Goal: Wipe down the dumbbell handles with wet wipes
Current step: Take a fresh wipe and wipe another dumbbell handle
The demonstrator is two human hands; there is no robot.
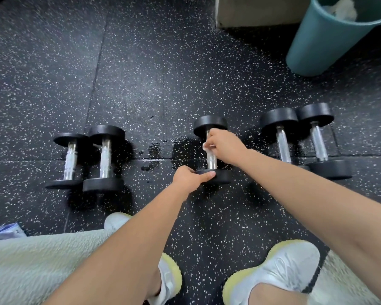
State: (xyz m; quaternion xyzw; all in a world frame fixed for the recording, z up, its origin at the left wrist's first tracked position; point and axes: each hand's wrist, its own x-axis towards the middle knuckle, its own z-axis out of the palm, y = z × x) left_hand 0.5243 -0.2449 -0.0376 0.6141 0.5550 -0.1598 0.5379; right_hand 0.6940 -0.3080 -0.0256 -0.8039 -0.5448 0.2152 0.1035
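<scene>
A black dumbbell with a chrome handle (pixel 212 160) lies on the speckled rubber floor in the middle. My right hand (pixel 226 146) grips the upper part of that handle with a white wet wipe (pixel 206 147) wrapped under its fingers. My left hand (pixel 190 178) holds the near weight head (pixel 220 176), thumb laid along its rim. Two dumbbells (pixel 86 159) lie side by side to the left. Two more dumbbells (pixel 304 139) lie to the right.
A teal bin (pixel 321 40) with white crumpled wipes inside stands at the back right beside a pale block (pixel 257 12). Wet patches darken the floor (pixel 161 150) around the dumbbells. A wipes packet (pixel 5 232) lies at the left. My shoes (pixel 277 271) are in front.
</scene>
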